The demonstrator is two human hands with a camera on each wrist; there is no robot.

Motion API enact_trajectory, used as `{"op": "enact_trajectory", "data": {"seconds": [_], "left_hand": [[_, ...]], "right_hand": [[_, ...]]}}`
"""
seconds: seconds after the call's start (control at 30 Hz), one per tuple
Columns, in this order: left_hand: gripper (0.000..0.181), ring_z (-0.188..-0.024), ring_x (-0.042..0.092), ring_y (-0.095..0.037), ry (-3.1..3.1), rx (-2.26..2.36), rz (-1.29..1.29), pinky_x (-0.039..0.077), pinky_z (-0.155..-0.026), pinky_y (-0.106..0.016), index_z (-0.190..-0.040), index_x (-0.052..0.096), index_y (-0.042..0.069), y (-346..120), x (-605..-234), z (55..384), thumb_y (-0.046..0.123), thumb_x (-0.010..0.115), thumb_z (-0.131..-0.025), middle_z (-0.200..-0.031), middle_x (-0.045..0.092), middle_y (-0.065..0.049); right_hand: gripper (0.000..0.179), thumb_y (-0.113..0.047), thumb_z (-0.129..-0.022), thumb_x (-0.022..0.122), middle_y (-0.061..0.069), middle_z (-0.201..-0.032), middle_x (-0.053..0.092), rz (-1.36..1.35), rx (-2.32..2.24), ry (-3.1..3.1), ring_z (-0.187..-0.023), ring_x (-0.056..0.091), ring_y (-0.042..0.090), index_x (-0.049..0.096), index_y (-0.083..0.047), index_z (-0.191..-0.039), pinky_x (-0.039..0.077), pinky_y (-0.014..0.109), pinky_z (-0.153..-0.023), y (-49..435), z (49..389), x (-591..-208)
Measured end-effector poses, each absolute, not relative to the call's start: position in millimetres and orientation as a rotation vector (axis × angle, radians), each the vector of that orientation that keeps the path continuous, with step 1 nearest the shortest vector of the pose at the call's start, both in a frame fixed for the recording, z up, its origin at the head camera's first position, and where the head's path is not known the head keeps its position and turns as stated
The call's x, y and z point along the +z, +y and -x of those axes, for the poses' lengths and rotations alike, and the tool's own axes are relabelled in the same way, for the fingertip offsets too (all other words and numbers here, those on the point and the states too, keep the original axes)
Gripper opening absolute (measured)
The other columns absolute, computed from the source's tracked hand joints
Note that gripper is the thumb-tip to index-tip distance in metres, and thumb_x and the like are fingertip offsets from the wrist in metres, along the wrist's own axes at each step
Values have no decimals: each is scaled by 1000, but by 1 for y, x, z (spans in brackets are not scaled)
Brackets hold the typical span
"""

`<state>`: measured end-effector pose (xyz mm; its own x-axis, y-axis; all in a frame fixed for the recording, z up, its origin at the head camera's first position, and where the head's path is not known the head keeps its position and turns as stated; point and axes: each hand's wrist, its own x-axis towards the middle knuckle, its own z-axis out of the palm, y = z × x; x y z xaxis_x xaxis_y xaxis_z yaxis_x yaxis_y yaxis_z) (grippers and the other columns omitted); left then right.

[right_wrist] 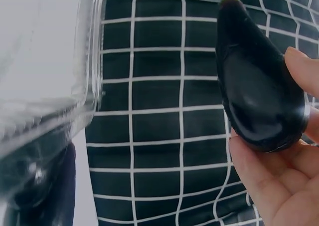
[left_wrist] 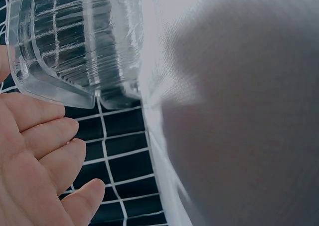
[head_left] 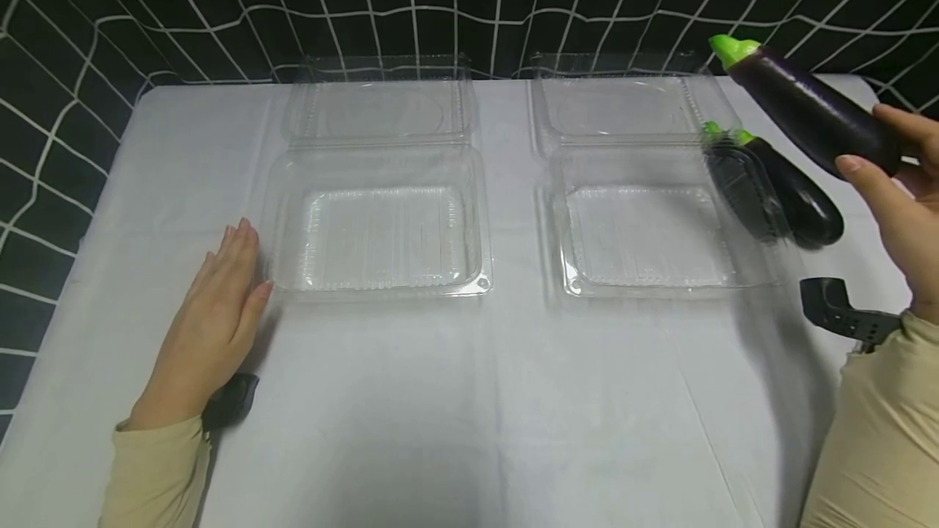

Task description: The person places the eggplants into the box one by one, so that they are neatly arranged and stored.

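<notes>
My right hand (head_left: 910,194) grips a dark purple eggplant (head_left: 814,108) by its thick end, held up over the table's right side with the green cap pointing to the far left. In the right wrist view the same eggplant (right_wrist: 256,81) sits between thumb and fingers. Two more eggplants (head_left: 803,198) lie beside the right clear plastic box (head_left: 653,288), one partly seen through its wall. My left hand (head_left: 213,316), fingers straight and together, is at the left edge of the left clear box (head_left: 381,292). Both boxes stand with lids folded back and nothing inside.
The boxes' lids (head_left: 381,108) lie toward the far edge of the white-covered table (head_left: 411,398). A dark backdrop with white grid lines (head_left: 440,6) rises behind and at the left. A black wrist mount (head_left: 844,316) sits on the right sleeve.
</notes>
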<state>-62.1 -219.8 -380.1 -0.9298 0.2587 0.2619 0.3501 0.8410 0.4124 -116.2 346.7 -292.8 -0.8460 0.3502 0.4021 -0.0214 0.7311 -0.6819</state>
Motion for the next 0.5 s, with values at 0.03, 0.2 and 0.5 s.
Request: {"op": "enact_trajectory", "data": {"seconds": [0.03, 0.2, 0.5], "left_hand": [[56, -141, 19, -30, -2824, -689, 472, 13, -116, -44, -143, 28, -10, -220, -380, 62, 23, 44, -101, -150, 25, -23], [56, -141, 18, -29, -2825, -691, 473, 13, -116, -43, -143, 28, -10, -219, -379, 62, 22, 44, -101, -150, 25, -23], [55, -142, 18, -28, -2817, -694, 479, 13, -116, -44, -143, 28, -10, -220, -380, 62, 21, 44, -101, -150, 25, -22]], "right_hand": [[44, -2, -91, 59, -20, -110, 48, 237, 957, -2417, -102, 48, -2, 54, -13, -134, 38, 20, -102, 345, 116, -292], [46, 2, -90, 60, -20, -112, 47, 180, 921, -2444, -102, 47, -2, 54, -10, -134, 39, 19, -101, 336, 115, -290], [47, 6, -84, 65, -16, -111, 54, 72, 951, -2475, -100, 50, -2, 57, -5, -129, 41, 17, -98, 324, 116, -289]]}}
